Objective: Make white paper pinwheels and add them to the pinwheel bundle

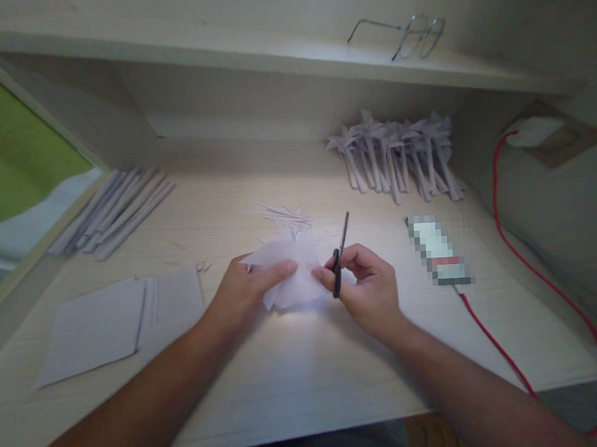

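In the middle of the head view my left hand grips a piece of white paper with uneven edges, the thumb pressed on top. My right hand is closed around the dark handles of a pair of scissors, whose blades point up and away from me. The right fingertips lie at the paper's right side; whether they pinch it, I cannot tell. Thin paper slivers lie in a loose heap on the table just beyond the paper.
Several paper pinwheel-like pieces on rolled stems lie at the back right. Rolled paper sticks and paper sheets are at the left. A phone with a red cable lies right. Glasses rest on the shelf.
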{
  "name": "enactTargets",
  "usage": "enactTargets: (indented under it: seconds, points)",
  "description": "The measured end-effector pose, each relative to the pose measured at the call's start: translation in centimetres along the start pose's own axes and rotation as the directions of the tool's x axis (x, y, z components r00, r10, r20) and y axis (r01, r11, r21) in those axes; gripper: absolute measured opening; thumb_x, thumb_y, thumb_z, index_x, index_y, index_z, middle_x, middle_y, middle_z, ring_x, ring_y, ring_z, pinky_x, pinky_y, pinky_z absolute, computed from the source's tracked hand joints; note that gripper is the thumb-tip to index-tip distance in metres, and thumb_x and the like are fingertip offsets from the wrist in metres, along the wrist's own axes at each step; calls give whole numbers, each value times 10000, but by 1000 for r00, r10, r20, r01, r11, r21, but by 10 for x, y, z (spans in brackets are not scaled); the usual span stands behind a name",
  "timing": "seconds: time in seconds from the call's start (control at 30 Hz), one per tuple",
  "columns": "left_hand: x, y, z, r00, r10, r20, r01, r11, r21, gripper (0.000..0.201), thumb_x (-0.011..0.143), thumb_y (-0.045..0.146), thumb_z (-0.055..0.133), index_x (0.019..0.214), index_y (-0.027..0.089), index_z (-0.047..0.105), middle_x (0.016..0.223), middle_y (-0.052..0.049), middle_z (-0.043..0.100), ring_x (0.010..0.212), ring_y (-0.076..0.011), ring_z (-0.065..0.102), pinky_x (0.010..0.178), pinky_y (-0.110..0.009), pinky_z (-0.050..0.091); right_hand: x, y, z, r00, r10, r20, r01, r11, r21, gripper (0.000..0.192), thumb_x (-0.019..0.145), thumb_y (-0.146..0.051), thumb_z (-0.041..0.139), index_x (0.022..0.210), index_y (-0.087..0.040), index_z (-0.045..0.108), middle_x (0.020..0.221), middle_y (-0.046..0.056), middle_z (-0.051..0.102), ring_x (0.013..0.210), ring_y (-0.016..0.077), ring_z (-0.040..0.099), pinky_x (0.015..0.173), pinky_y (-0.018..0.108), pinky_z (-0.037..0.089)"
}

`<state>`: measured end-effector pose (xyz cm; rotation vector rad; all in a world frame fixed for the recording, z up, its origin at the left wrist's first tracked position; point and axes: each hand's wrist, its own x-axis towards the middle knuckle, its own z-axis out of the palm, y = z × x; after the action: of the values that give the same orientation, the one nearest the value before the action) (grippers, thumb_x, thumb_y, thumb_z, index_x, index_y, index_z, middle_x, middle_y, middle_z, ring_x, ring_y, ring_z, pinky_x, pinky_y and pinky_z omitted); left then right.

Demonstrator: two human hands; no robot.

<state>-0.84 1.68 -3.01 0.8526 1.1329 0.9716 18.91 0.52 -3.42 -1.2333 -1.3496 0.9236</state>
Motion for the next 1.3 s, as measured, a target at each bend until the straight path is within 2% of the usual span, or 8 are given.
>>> enactTargets:
  seconds: [0.07,0.13,0.2,0.27,0.37,0.43,0.87,1.3]
  points:
    - [1,6,-3,1000,15,-21,-16,1000,-11,282,683,347,899,839,136,799,795,-69,787,659,-205,701,619,-284,543,7,-5,-8,993,84,87,-84,996,-3,265,734,-351,887,761,-199,672,746,11,697,688,159,616,668,302,481]
    - [2,15,-6,998,40,-46,-43,998,-54,264,667,318,897,842,144,801,813,-65,792,670,-205,706,642,-288,561,18,-11,-21,956,189,222,-185,982,-40,310,695,-398,904,769,-188,688,699,3,673,636,149,575,594,282,434]
    - [3,24,-9,996,66,-68,-73,991,-110,243,661,287,889,844,152,804,833,-62,792,691,-203,712,656,-283,572,28,-17,-38,894,269,358,-223,961,-165,307,694,-412,900,789,-177,727,694,1,654,621,136,534,564,269,391]
    - [4,30,-13,993,88,-84,-101,983,-154,232,668,264,880,861,157,808,825,-54,784,699,-190,706,643,-259,568,36,-21,-53,803,332,495,-214,936,-281,283,723,-423,877,796,-173,766,698,5,645,647,138,530,577,266,383]
    - [4,32,-17,989,116,-91,-130,975,-177,220,685,253,878,871,160,806,819,-45,769,690,-169,687,627,-236,556,41,-21,-67,695,402,595,-184,901,-393,295,736,-456,865,772,-178,775,645,-22,566,626,122,471,562,258,341]
    - [4,31,-18,987,133,-90,-147,972,-181,216,697,251,874,881,167,800,847,-46,768,700,-169,685,637,-240,556,40,-19,-69,659,421,623,-181,893,-412,305,742,-470,861,771,-181,768,634,-35,529,620,116,445,559,256,323]
    - [5,31,-15,982,152,-115,-169,974,-153,148,690,248,865,823,225,805,819,-20,762,663,-161,674,608,-249,539,36,-23,-64,672,400,624,-165,902,-400,290,727,-457,868,754,-186,766,649,-32,523,637,123,457,578,260,338]
    - [3,33,-12,985,132,-113,-149,976,-158,248,640,237,894,863,188,797,809,-26,769,667,-167,690,612,-252,548,34,-27,-61,672,416,613,-182,895,-408,277,732,-441,856,731,-185,751,629,-30,552,614,119,475,557,252,343]
